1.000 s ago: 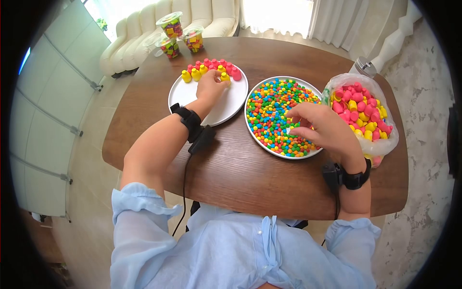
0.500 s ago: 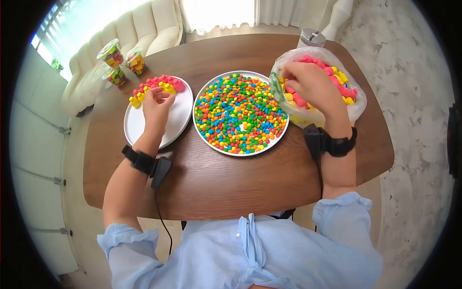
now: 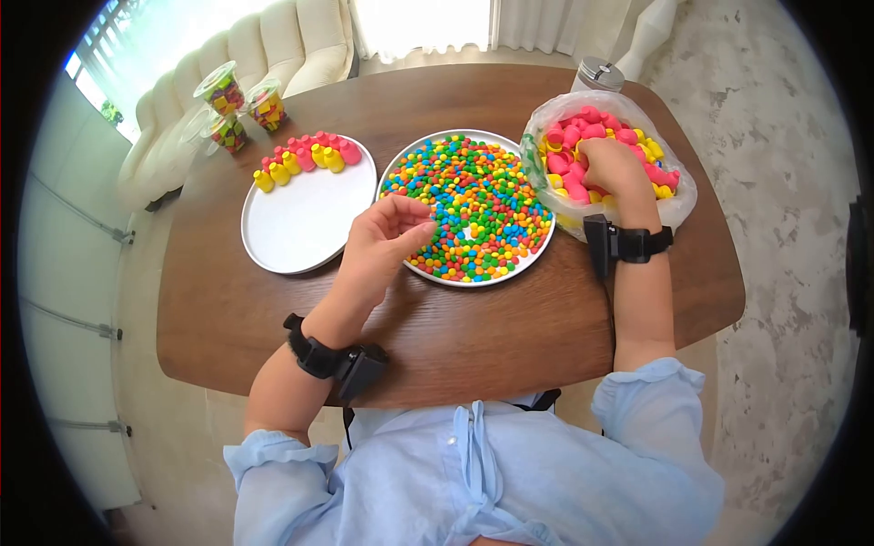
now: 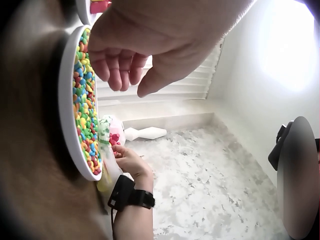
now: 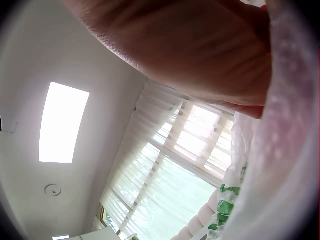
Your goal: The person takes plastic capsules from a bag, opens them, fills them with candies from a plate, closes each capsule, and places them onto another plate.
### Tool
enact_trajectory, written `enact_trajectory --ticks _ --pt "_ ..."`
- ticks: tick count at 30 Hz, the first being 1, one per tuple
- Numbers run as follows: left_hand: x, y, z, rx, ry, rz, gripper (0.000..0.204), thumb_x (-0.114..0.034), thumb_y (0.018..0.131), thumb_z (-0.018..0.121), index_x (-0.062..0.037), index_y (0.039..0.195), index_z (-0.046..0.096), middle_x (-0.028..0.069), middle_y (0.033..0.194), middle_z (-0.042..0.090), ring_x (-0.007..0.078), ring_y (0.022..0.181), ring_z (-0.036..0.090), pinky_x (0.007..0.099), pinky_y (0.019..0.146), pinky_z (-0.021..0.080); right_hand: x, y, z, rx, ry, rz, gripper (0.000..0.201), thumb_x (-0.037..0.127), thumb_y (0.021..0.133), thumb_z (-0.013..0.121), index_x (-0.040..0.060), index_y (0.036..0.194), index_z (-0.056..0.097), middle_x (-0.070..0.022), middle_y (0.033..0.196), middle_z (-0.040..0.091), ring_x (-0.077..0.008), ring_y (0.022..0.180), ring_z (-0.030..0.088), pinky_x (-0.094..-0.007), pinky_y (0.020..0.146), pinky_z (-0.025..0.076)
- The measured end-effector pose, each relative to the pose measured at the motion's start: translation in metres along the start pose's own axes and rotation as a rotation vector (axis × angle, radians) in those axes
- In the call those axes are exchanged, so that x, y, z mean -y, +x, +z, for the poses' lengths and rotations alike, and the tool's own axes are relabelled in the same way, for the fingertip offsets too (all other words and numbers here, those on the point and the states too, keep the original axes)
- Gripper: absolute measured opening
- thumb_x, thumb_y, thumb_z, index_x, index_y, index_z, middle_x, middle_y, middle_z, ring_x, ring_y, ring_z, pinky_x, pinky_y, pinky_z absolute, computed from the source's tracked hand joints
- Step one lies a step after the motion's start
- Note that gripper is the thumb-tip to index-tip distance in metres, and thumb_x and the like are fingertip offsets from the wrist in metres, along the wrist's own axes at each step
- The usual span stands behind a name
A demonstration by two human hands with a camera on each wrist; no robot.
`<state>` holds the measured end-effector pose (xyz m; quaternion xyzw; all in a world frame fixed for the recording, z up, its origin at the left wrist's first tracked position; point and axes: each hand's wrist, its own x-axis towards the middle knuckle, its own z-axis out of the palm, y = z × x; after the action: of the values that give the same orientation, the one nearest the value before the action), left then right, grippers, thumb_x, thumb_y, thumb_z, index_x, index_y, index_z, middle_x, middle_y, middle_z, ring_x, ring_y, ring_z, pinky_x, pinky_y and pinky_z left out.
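The person's left hand (image 3: 382, 238) is hovering at the near-left rim of the round white plate heaped with small multicoloured candies (image 3: 455, 273), fingers loosely curled with the thumb close to the fingertips. The left wrist view is showing those fingers (image 4: 117, 67) bent above the candy plate (image 4: 67, 130) with nothing between them — the hand is holding nothing.

The right hand (image 3: 612, 168) is reaching down into the clear plastic bag of pink and yellow bottle-shaped capsules (image 3: 678, 196), which is sitting at the right end of the oval brown wooden table (image 3: 455, 337), just beside the candy plate. Its fingers are buried among the capsules, and the right wrist view is filled by the back of the hand (image 5: 190, 55) and the bag's film (image 5: 295, 150), so I cannot tell whether it is gripping one.

To the left of the candy plate a second round white plate (image 3: 291, 227) is carrying a row of pink and yellow capsules (image 3: 308, 156) along its far edge. Beyond it, near the table's far-left corner, three clear plastic cups with coloured contents (image 3: 232, 109) are standing together. A metal-lidded jar (image 3: 596, 73) is standing behind the bag.
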<state>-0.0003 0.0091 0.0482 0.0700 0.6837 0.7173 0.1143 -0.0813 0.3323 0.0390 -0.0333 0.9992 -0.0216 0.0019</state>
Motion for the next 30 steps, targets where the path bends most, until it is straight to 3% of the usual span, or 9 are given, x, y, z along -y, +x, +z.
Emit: enact_trajectory --ticks 5,7,8,10,11,13,15,20,30 --pt "0.002 -0.005 0.006 0.008 -0.07 -0.011 0.016 -0.007 0.081 0.065 -0.003 0.095 0.057 0.0019 0.086 0.061 0.0073 0.08 0.057 0.0198 0.069 0.045 0.027 -0.015 -0.034 -0.096 0.042 -0.005 0.021 0.006 0.071 0.06 0.0034 0.091 0.058 -0.0146 0.082 0.062 -0.0297 0.079 0.06 -0.0381 0.07 0.047" --pt "0.004 -0.006 0.009 0.034 -0.123 -0.028 0.017 -0.007 0.081 0.065 -0.003 0.095 0.057 0.0015 0.086 0.061 0.0071 0.08 0.057 0.0201 0.068 0.045 0.044 -0.02 -0.038 -0.422 0.485 -0.391 0.023 0.01 0.079 0.056 0.0007 0.1 0.057 -0.0164 0.09 0.062 -0.0302 0.084 0.061 -0.038 0.072 0.048" --pt "0.006 -0.006 0.01 0.035 -0.127 -0.03 0.017 -0.007 0.08 0.065 -0.0028 0.096 0.057 0.0013 0.085 0.06 0.0069 0.079 0.056 0.0198 0.069 0.046 0.054 -0.022 -0.038 -0.418 0.489 -0.399 0.023 0.01 0.079 0.056 0.0007 0.1 0.057 -0.0164 0.09 0.062 -0.0302 0.084 0.061 -0.038 0.072 0.048" --pt "0.009 -0.007 0.014 0.004 -0.113 -0.001 0.018 -0.006 0.08 0.065 -0.0026 0.096 0.057 0.0015 0.086 0.06 0.0068 0.079 0.056 0.0194 0.069 0.046 0.075 -0.027 -0.036 -0.153 0.766 -0.52 0.028 0.002 0.079 0.059 0.0016 0.106 0.055 -0.0036 0.094 0.059 -0.0125 0.09 0.058 -0.0257 0.074 0.047" --pt "0.011 -0.007 0.017 -0.017 -0.099 0.029 0.019 -0.005 0.08 0.065 -0.0024 0.096 0.056 0.0017 0.087 0.06 0.0067 0.079 0.056 0.0191 0.07 0.046 0.087 -0.03 -0.034 -0.148 0.77 -0.526 0.028 0.002 0.079 0.059 0.0016 0.106 0.055 -0.0036 0.094 0.059 -0.0125 0.09 0.058 -0.0257 0.074 0.047" --pt "0.019 -0.006 0.018 -0.044 -0.087 0.056 0.023 -0.003 0.079 0.066 -0.0024 0.099 0.055 0.0023 0.09 0.059 0.007 0.079 0.056 0.0191 0.07 0.047 0.109 -0.035 -0.031 0.204 1.274 -0.44 0.027 0.0 0.079 0.06 0.002 0.105 0.054 -0.0005 0.094 0.056 -0.0074 0.089 0.056 -0.0209 0.073 0.046" --pt "0.026 -0.003 0.019 -0.137 0.107 0.22 0.03 -0.01 0.074 0.073 -0.0021 0.097 0.056 0.0018 0.089 0.058 0.0065 0.08 0.054 0.0204 0.067 0.045 0.122 -0.035 -0.023 0.232 1.356 -0.509 0.022 0.004 0.077 0.065 0.001 0.097 0.056 -0.0007 0.086 0.056 -0.0062 0.08 0.053 -0.0228 0.071 0.047" --pt "0.023 -0.005 0.018 -0.161 0.317 0.317 0.039 -0.01 0.07 0.076 -0.0026 0.101 0.053 0.0022 0.091 0.059 0.0072 0.08 0.056 0.0206 0.068 0.048 0.144 -0.04 -0.009 0.271 1.43 -0.483 0.022 0.007 0.074 0.069 0.0031 0.092 0.058 0.0004 0.08 0.057 -0.0057 0.073 0.054 -0.0201 0.066 0.046" --pt "0.033 -0.005 0.01 -0.136 0.294 0.261 0.026 -0.006 0.072 0.074 -0.0013 0.092 0.057 0.0016 0.083 0.062 0.0058 0.074 0.057 0.0214 0.065 0.049 0.152 -0.043 0.003 0.259 1.278 -0.479 0.02 0.012 0.073 0.072 0.0033 0.084 0.058 0.0014 0.071 0.056 -0.0036 0.063 0.051 -0.0182 0.055 0.042"
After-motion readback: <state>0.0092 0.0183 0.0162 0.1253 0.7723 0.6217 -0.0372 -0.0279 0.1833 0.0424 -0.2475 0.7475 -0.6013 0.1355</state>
